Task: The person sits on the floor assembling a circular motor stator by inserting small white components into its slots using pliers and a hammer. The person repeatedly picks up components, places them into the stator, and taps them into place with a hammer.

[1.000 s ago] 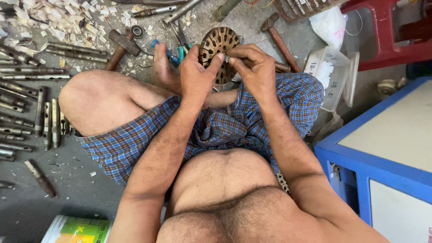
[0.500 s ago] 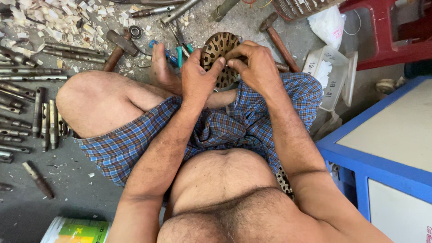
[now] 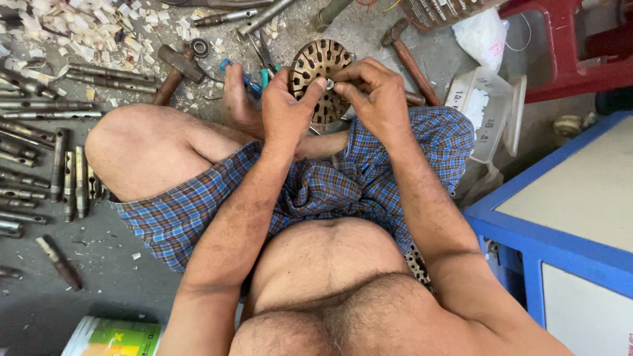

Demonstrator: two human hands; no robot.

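Left hand point(image 3: 285, 109) and right hand point(image 3: 376, 95) fingers closed on the slotted metal disc point(image 3: 316, 69), pinching a small piece at its centre

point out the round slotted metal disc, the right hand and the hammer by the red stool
round slotted metal disc point(image 3: 315, 66), head view, upper slotted face
right hand point(image 3: 376, 99), head view, back of hand
hammer point(image 3: 405, 58), head view, wooden handle

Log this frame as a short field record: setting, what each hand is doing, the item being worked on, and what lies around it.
setting: person seated cross-legged on a grey concrete floor
left hand: grips the left edge of the round perforated metal disc
right hand: fingertips pinch a small pale piece at the disc's centre
left of the leg: rows of dark metal rods
beyond the disc: wooden-handled hammer, teal-handled pliers
right side: clear plastic box, blue cabinet
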